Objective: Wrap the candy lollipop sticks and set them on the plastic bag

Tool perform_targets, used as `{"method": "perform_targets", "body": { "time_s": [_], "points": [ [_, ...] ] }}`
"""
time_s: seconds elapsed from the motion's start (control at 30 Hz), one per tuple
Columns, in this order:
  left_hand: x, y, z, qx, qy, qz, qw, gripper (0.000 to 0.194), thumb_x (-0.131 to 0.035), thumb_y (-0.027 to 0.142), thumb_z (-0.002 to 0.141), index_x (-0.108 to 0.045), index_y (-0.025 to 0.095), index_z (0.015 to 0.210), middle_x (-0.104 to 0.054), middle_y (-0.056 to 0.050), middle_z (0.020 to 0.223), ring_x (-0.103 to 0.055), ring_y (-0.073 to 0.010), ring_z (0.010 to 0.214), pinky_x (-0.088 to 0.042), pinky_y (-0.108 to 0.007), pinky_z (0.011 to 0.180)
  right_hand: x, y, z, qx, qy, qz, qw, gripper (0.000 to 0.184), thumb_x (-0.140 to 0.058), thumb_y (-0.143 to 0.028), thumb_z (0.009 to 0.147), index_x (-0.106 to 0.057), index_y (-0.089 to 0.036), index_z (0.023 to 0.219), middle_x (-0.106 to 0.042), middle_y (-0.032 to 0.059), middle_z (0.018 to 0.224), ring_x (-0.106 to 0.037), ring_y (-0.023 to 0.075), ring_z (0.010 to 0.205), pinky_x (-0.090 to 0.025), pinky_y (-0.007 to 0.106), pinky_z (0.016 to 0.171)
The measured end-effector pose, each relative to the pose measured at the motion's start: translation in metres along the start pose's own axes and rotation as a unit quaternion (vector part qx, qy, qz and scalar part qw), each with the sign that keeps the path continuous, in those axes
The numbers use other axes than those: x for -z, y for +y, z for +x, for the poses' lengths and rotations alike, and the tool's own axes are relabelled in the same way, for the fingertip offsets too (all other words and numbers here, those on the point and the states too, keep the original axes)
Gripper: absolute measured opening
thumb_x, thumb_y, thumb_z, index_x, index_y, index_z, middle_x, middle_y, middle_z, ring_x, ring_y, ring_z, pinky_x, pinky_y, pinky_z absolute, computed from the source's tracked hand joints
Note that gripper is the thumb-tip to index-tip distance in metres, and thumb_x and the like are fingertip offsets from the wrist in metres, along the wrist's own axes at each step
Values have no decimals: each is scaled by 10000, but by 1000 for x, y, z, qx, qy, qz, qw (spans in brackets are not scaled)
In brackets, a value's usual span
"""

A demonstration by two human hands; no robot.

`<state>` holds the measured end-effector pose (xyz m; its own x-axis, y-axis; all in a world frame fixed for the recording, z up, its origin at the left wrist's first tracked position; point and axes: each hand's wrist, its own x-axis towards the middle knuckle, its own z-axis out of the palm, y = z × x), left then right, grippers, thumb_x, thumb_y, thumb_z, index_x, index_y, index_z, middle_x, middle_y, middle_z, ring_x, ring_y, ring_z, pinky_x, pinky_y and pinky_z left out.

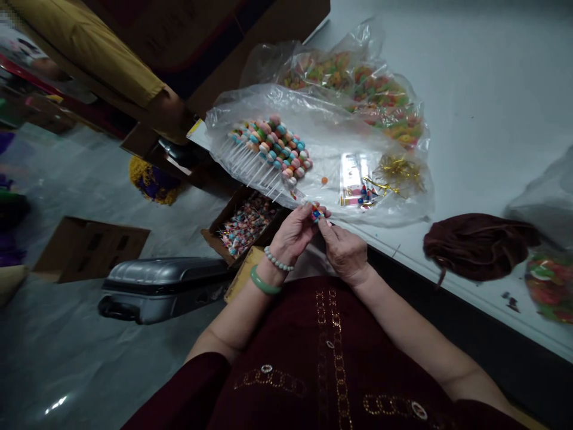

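Observation:
At the table's near edge, my left hand (295, 232) is closed around a small blue, red and orange piece (317, 213), whose kind I cannot make out. Fingers of my right hand (347, 255) pinch at its near side, close against the left fingertips. Just beyond lies a row of candy skewers (273, 146), pastel macaron-like pieces on white sticks, on a clear plastic sheet (329, 140). To their right are printed cards (351, 176), small blue and red pieces (367, 194) and gold twist ties (403, 173). One orange disc (324, 180) sits between.
Bags of colourful gummies (385, 89) lie behind the sheet. A brown cloth bag (478, 246) rests at right. Below the table's left side stand a carton of wrapped sweets (248, 224) and a grey suitcase (165, 283). Another person's yellow sleeve (98, 54) reaches in at upper left.

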<state>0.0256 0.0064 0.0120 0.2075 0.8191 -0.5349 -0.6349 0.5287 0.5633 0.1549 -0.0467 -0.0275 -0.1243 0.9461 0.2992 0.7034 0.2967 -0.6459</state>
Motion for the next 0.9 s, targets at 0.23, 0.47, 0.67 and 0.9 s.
{"method": "perform_targets", "body": {
  "time_s": [0.23, 0.47, 0.67, 0.9],
  "points": [
    [-1, 3, 6, -9, 6, -36, 999, 222, -643, 356, 880, -619, 152, 798, -649, -43, 781, -659, -186, 837, -498, -298, 723, 13, -4, -7, -144, -14, 139, 980, 220, -525, -289, 891, -692, -258, 1030, -668, -14, 674, -596, 165, 591, -444, 263, 597],
    [-3, -11, 6, -77, -1, -19, 997, 235, -590, 382, 915, -614, 169, 817, -547, 22, 695, -480, -63, 562, -493, -335, 896, -8, -9, -1, -64, 22, 10, 998, 255, -454, -277, 909, -693, -189, 899, -690, 59, 699, -585, 159, 600, -374, 260, 586],
    [6, -15, 3, -32, -39, 7, 999, 260, -596, 404, 905, -650, 158, 841, -590, -11, 718, -589, -113, 709, -514, -315, 875, -5, -1, 5, -202, 0, 324, 924, 155, -551, -326, 849, -653, -217, 810, -605, 4, 658, -500, 124, 554, -354, 238, 523],
    [19, 18, 4, -22, -62, -28, 997, 252, -661, 375, 857, -656, 217, 1054, -680, -75, 1132, -613, -259, 1146, -513, -414, 914, 5, 1, 14, -355, -131, 634, 674, 249, -763, -364, 678, -654, -166, 782, -367, -103, 477, -198, 30, 387, -105, 176, 365]
  ]
}}
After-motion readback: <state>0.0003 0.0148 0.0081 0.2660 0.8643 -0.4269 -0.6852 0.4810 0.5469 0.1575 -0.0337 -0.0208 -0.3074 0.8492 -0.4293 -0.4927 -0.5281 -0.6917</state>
